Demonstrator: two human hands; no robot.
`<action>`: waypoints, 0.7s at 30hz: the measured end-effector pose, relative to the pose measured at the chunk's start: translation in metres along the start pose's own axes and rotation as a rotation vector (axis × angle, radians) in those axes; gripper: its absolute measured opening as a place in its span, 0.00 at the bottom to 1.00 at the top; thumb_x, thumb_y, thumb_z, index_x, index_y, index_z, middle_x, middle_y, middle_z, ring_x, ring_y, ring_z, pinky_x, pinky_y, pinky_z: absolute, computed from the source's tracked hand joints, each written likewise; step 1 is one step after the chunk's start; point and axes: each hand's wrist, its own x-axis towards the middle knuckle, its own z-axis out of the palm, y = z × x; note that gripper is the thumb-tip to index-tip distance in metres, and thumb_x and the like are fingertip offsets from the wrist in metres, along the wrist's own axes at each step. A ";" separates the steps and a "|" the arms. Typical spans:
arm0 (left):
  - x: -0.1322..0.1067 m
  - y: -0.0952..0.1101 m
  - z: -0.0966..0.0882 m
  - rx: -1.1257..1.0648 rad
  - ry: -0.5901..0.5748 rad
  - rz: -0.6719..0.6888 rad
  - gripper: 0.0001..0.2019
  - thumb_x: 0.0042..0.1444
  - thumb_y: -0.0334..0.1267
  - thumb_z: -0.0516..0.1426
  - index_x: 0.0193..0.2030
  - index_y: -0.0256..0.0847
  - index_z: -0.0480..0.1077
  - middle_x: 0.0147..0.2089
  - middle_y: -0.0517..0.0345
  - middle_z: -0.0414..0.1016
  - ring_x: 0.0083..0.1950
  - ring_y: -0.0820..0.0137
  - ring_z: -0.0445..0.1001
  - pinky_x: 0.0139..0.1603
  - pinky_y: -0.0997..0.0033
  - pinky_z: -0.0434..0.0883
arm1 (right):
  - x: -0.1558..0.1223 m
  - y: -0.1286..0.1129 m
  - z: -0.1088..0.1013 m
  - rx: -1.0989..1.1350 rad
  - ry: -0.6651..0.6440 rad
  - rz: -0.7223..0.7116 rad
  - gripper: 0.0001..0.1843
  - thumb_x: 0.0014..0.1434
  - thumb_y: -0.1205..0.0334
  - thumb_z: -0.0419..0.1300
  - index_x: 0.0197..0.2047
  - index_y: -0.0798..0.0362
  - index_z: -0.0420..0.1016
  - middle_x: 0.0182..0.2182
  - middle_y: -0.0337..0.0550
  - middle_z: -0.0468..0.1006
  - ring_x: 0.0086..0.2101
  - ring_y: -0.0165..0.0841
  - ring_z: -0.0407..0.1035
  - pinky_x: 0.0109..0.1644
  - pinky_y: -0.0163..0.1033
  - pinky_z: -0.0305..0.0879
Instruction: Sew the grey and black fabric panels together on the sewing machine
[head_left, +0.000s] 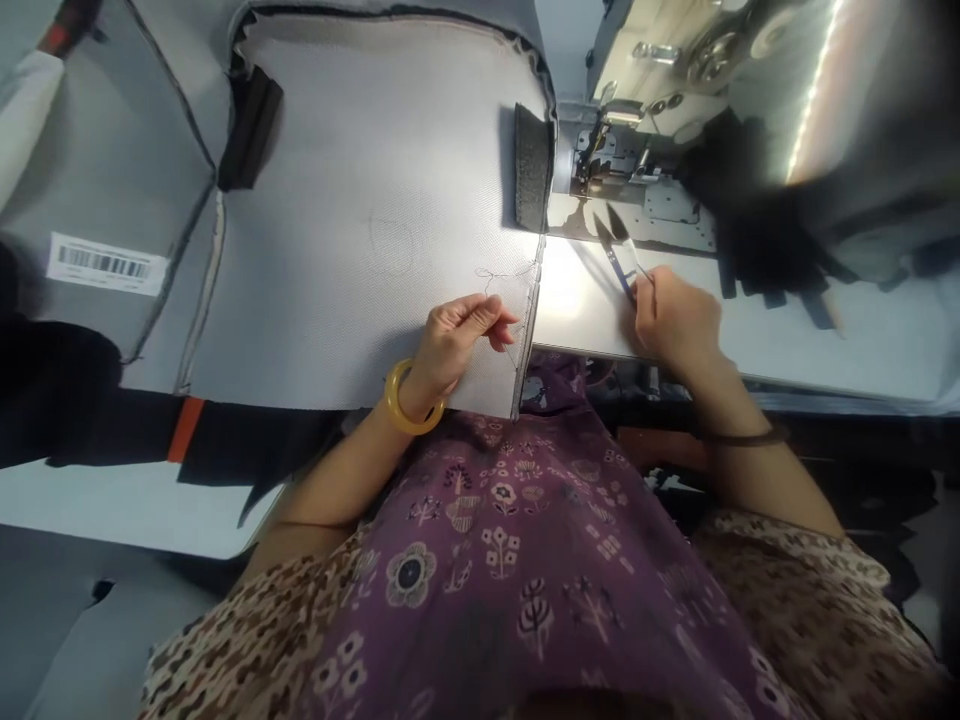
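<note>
Fabric panel (pixel 322 260), grey, spreads over the left and middle of the work area, its seamed right edge beside the sewing machine. Far left: grey fabric with a white barcode label (pixel 107 264), dark cloth (pixel 60 390) below it, partly covering that fabric. Orange strip (pixel 185 430) just under the panel's lower left corner. Black strap (pixel 253 130) at the panel's upper left. Left hand (pixel 465 335), yellow bangle (pixel 393 402) on the wrist, is over the panel's lower right — thumb and forefinger pinched on a thin thread (pixel 491 274) that loops near the seam. Black patch (pixel 532 168) on the right edge, above that hand. Right hand (pixel 679 320) is wrapped round thread snips (pixel 616 255), blades apart, tips pointing up toward the sewing machine (pixel 630 110); not touching the panel. White table (pixel 862 330) under the snips, its left part hidden by the panel. Far right: black pile (pixel 757 200) in front of the machine, blocking part of it — details blurred.
</note>
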 end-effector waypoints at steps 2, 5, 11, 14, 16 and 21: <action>0.000 0.001 0.000 -0.022 0.001 0.003 0.16 0.57 0.47 0.55 0.29 0.36 0.72 0.24 0.58 0.71 0.25 0.80 0.69 0.30 0.80 0.68 | -0.016 -0.005 -0.004 0.354 -0.163 0.058 0.15 0.62 0.52 0.46 0.34 0.52 0.67 0.23 0.41 0.66 0.24 0.30 0.59 0.28 0.37 0.51; 0.000 0.001 0.000 -0.022 0.007 -0.001 0.16 0.57 0.48 0.55 0.29 0.36 0.72 0.24 0.59 0.71 0.25 0.81 0.69 0.30 0.80 0.68 | -0.045 -0.011 -0.001 0.790 -0.507 0.113 0.20 0.60 0.45 0.47 0.34 0.52 0.69 0.18 0.35 0.61 0.19 0.26 0.54 0.24 0.34 0.51; 0.002 -0.001 0.000 0.030 0.000 0.026 0.17 0.58 0.49 0.54 0.29 0.36 0.71 0.23 0.59 0.69 0.25 0.80 0.68 0.29 0.79 0.68 | -0.069 -0.016 0.016 0.809 -0.685 0.020 0.21 0.45 0.44 0.64 0.33 0.53 0.72 0.24 0.36 0.68 0.24 0.26 0.59 0.27 0.33 0.53; 0.002 -0.003 -0.001 0.064 -0.008 0.037 0.17 0.58 0.49 0.53 0.29 0.37 0.70 0.22 0.60 0.68 0.24 0.80 0.67 0.29 0.78 0.68 | -0.065 -0.017 0.017 0.683 -0.714 -0.036 0.19 0.49 0.44 0.61 0.29 0.53 0.71 0.20 0.34 0.65 0.22 0.25 0.55 0.25 0.33 0.49; 0.002 -0.005 -0.001 0.085 -0.011 0.033 0.17 0.58 0.50 0.52 0.29 0.37 0.69 0.22 0.60 0.68 0.23 0.80 0.66 0.28 0.78 0.67 | -0.064 -0.015 0.015 0.676 -0.733 -0.039 0.20 0.52 0.44 0.58 0.28 0.54 0.70 0.20 0.34 0.64 0.22 0.25 0.54 0.25 0.33 0.48; 0.003 -0.005 -0.002 0.090 0.006 0.039 0.18 0.59 0.51 0.51 0.29 0.38 0.68 0.22 0.60 0.67 0.23 0.80 0.66 0.26 0.78 0.67 | -0.067 -0.011 0.010 0.713 -0.795 -0.002 0.20 0.51 0.43 0.59 0.26 0.54 0.68 0.20 0.34 0.63 0.22 0.25 0.55 0.25 0.33 0.48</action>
